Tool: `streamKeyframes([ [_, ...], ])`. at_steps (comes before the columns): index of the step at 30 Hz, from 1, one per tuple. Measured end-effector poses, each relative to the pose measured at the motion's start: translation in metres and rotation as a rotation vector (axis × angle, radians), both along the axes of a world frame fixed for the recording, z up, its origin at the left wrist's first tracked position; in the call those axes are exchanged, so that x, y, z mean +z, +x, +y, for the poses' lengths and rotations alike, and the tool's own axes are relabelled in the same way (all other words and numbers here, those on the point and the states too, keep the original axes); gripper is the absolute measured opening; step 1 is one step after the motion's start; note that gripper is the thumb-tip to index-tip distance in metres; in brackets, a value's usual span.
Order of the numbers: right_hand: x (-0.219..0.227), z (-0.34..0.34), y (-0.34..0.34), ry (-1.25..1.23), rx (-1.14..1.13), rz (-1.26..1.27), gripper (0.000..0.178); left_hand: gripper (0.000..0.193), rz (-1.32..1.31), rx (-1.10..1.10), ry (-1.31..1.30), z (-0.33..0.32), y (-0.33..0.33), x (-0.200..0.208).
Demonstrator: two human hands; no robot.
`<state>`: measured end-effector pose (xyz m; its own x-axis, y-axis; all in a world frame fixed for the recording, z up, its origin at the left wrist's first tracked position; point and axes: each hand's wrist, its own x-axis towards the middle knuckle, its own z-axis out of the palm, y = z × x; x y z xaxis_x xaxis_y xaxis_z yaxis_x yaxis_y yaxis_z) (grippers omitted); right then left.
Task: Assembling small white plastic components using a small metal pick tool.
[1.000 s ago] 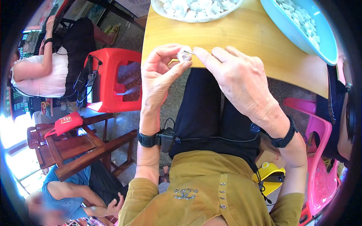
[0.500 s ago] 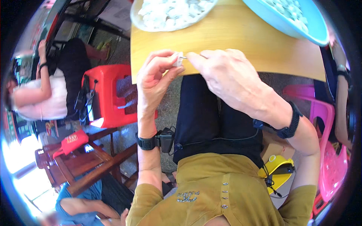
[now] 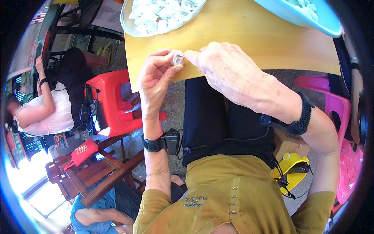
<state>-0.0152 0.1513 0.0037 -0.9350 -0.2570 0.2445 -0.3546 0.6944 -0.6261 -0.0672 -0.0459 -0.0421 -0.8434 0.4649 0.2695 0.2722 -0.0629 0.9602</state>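
Observation:
Between the thumb and fingers of my left hand (image 3: pixel 157 76) is a small white plastic part (image 3: pixel 177 58), held just above the table's near edge. A thin metal tip (image 3: pixel 182 56) meets the part from the right. My right hand (image 3: pixel 230 66) is closed, with its index finger stretched toward that tip; whatever else it grips is hidden behind the fingers. Beyond my left hand stands a clear bowl (image 3: pixel 124 24) heaped with white plastic pieces (image 3: pixel 161 15). At the far right is a light blue basin (image 3: pixel 288 15) with more small pale pieces.
The yellow wooden table (image 3: pixel 241 29) ends just above my lap. A red plastic stool (image 3: pixel 113 101) and a wooden chair (image 3: pixel 93 175) stand to the left, a pink chair (image 3: pixel 343 117) to the right. Other people sit at the left. A yellow object (image 3: pixel 290 171) lies by my right side.
The white part has turned in my left fingers, showing a rounder face. My view has shifted, moving the bowl and basin toward the upper edge. My right hand stays beside the part.

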Motion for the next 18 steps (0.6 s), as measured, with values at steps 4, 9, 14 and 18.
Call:
streamKeyframes([
  [4, 0.001, 0.004, -0.008, 0.024, 0.060, -0.107, 0.013, 0.027, -0.025, -0.015, 0.015, 0.000, -0.001, 0.000],
  [9, -0.009, 0.010, -0.012, -0.078, 0.110, -0.042, 0.011, 0.027, -0.067, -0.009, 0.030, 0.000, -0.003, -0.002],
  [14, -0.004, 0.000, -0.004, 0.127, 0.057, -0.025, 0.012, 0.027, -0.059, -0.044, 0.065, 0.001, -0.003, -0.002],
  [18, -0.016, -0.011, 0.008, 0.127, -0.003, 0.183, 0.013, 0.027, -0.069, -0.033, 0.063, 0.002, -0.004, -0.002],
])
